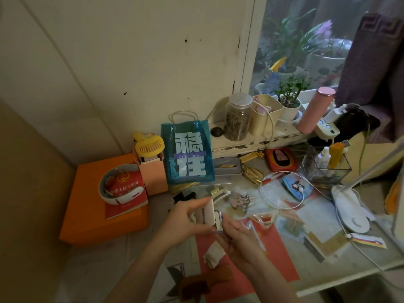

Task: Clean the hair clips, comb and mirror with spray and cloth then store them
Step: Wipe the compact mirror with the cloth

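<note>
Both hands meet over a cluttered counter [306,256]: the left hand [185,224] grips a small white folding mirror [206,215] by its side, while the right hand [238,235] pinches its hinged edge w/ thumb and fingers. Hair clips [220,193] lie just beyond (more to their right), near a blue tote bag [188,154]. A crumpled cloth [213,254] sits below the wrists; spray bottle [323,158] stands in a clear box at right.

blue bag [188,153] and orange box [96,213] crowding left, lamp base [349,206] blocking right
</note>
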Action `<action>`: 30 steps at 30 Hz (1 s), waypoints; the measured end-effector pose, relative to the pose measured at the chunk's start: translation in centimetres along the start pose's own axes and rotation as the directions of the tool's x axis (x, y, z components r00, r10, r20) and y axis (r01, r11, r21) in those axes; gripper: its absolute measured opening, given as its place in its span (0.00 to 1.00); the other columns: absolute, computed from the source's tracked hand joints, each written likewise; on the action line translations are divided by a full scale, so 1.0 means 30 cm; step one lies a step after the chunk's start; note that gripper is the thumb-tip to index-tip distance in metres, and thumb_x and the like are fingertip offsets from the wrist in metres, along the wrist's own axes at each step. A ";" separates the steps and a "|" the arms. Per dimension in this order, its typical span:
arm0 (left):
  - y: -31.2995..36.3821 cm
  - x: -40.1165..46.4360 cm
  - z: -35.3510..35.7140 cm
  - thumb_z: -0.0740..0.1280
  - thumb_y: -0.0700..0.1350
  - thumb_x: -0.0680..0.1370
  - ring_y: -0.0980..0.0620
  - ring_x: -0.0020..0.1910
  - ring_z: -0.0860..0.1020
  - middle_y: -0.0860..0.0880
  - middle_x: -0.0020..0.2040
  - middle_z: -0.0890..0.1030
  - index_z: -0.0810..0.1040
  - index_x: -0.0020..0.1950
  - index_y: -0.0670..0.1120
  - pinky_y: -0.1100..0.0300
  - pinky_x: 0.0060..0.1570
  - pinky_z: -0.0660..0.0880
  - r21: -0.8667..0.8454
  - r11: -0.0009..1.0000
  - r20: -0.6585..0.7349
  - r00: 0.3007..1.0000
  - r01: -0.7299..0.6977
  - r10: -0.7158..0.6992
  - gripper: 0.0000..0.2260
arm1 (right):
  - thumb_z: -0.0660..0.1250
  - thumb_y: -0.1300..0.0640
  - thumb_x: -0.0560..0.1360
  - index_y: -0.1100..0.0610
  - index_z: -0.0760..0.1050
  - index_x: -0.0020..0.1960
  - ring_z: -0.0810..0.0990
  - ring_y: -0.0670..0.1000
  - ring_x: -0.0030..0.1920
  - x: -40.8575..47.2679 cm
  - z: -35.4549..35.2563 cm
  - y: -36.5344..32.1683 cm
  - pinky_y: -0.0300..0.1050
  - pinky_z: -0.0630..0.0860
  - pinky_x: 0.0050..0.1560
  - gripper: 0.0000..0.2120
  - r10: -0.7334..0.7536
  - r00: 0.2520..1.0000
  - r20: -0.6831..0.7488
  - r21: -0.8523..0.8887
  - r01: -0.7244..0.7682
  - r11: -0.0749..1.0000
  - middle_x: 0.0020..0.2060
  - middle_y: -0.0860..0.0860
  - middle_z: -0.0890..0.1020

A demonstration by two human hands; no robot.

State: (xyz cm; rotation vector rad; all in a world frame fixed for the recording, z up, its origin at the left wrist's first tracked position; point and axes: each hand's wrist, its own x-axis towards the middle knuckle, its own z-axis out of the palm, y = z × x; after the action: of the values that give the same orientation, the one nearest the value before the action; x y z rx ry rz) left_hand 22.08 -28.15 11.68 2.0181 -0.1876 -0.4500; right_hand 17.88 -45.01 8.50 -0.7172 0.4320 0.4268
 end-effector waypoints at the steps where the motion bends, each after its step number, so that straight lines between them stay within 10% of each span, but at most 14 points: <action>1: 0.003 0.007 0.000 0.80 0.52 0.61 0.62 0.65 0.71 0.61 0.63 0.75 0.71 0.68 0.60 0.63 0.59 0.73 0.023 1.000 0.014 1.000 0.005 -0.006 0.37 | 0.58 0.67 0.79 0.64 0.78 0.56 0.85 0.52 0.39 0.001 0.002 0.000 0.40 0.81 0.37 0.12 -0.003 1.000 -0.006 0.010 0.003 1.000 0.45 0.61 0.85; 5: 0.022 0.040 -0.002 0.79 0.54 0.59 0.59 0.65 0.72 0.57 0.65 0.75 0.72 0.69 0.56 0.55 0.62 0.74 0.143 0.990 0.053 0.999 -0.016 0.008 0.39 | 0.59 0.67 0.78 0.64 0.78 0.57 0.85 0.53 0.41 0.011 -0.001 0.000 0.41 0.82 0.38 0.12 0.005 1.000 -0.030 0.049 -0.004 0.999 0.47 0.61 0.84; 12: 0.035 0.083 0.022 0.80 0.52 0.62 0.59 0.56 0.75 0.54 0.59 0.78 0.73 0.69 0.55 0.73 0.43 0.67 0.369 0.925 0.068 0.995 -0.090 0.070 0.36 | 0.62 0.65 0.76 0.64 0.77 0.60 0.85 0.54 0.45 0.022 -0.009 -0.004 0.42 0.82 0.38 0.14 -0.012 0.998 -0.067 0.058 0.015 0.998 0.53 0.64 0.82; 30: 0.003 0.096 0.030 0.81 0.51 0.61 0.58 0.53 0.74 0.56 0.52 0.74 0.73 0.58 0.67 0.71 0.45 0.68 0.121 0.992 0.146 0.989 -0.047 0.030 0.30 | 0.65 0.64 0.70 0.66 0.77 0.59 0.85 0.57 0.46 0.013 -0.012 -0.017 0.45 0.82 0.44 0.18 -0.017 1.000 -0.009 0.110 0.018 0.994 0.55 0.66 0.80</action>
State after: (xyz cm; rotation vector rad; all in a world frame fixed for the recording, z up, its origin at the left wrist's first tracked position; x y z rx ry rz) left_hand 24.39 -29.85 10.71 2.1003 -0.3504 -0.5720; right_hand 18.39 -45.52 8.31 -0.6151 0.4534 0.3808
